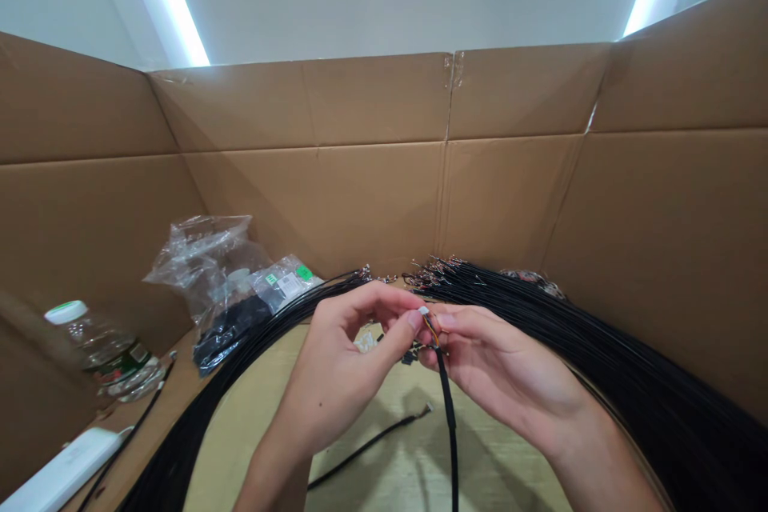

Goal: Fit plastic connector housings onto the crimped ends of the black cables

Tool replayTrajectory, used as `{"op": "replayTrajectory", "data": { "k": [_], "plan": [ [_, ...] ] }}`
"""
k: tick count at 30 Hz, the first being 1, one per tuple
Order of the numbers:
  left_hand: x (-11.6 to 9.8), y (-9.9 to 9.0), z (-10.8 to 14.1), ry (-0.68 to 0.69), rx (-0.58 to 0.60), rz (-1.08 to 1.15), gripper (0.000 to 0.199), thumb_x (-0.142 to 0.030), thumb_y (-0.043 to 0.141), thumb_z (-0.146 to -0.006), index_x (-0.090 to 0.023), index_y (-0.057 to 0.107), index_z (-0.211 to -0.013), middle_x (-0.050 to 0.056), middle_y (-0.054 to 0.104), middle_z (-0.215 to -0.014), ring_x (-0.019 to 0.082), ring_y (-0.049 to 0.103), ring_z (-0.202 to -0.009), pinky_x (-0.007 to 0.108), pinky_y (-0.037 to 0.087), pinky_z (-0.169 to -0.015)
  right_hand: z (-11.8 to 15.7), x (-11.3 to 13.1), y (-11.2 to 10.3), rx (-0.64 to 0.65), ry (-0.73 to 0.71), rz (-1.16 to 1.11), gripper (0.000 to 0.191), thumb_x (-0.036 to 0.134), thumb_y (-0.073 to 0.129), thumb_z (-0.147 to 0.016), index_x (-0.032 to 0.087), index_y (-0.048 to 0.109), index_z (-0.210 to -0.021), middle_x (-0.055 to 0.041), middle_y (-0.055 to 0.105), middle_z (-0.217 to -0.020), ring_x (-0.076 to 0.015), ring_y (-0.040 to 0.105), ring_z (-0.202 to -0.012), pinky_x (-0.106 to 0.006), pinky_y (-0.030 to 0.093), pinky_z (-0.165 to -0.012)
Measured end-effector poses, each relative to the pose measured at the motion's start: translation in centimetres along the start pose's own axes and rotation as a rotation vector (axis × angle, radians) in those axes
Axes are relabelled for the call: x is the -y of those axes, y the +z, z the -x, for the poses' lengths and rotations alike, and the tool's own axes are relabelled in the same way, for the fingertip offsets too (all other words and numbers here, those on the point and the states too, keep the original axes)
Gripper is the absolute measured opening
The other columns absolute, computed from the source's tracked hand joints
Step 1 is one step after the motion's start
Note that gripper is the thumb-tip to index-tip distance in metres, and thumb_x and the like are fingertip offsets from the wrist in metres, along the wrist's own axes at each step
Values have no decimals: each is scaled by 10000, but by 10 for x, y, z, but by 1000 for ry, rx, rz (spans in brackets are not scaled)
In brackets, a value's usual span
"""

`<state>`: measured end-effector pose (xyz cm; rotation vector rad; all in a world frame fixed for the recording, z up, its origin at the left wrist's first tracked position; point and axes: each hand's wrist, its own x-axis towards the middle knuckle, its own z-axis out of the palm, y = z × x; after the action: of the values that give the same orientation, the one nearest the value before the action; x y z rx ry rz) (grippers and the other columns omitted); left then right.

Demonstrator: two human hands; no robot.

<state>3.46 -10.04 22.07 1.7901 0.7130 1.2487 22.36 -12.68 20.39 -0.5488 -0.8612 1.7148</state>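
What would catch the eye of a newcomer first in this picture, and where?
Probably the left hand and right hand, meeting near the centre at a small white connector on a black cable. Next, thick bundles of black cables curve down both sides, with tall cardboard walls behind and around.

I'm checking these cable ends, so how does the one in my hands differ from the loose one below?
The held end is in your left hand and right hand; the loose end touches neither. The held end looks thicker and steeper in view than the loose end. Both are black cable with pale tips.
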Motion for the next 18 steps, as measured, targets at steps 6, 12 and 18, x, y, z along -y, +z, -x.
{"op": "replayTrajectory", "data": {
  "k": [6,12,18],
  "plan": [
    [-1,0,-2,-90,16,39,81,-295,841,-974,-232,883,-947,18,834,-860,141,717,-775,219,570,-733,1,-1,0,-43,-76,139,170,295,948,-836,185,831,-778,-36,642,-915,-211,571,-975,-355,468,-915],
    [-2,-3,-5,-228,20,133,187,-385,909,-887,-200,893,-906,31,786,-763,123,607,-659,209,472,-605,3,-2,2,-83,-147,263,180,385,960,-823,229,871,-831,-32,635,-967,-207,558,-984,-349,456,-936],
    [-1,0,-5,-253,35,156,191,-377,918,-876,-190,890,-904,41,794,-775,130,614,-681,214,446,-604,4,-2,5,-71,-162,282,184,406,951,-829,242,868,-812,-34,649,-971,-202,575,-978,-327,479,-923]
  ]
}}
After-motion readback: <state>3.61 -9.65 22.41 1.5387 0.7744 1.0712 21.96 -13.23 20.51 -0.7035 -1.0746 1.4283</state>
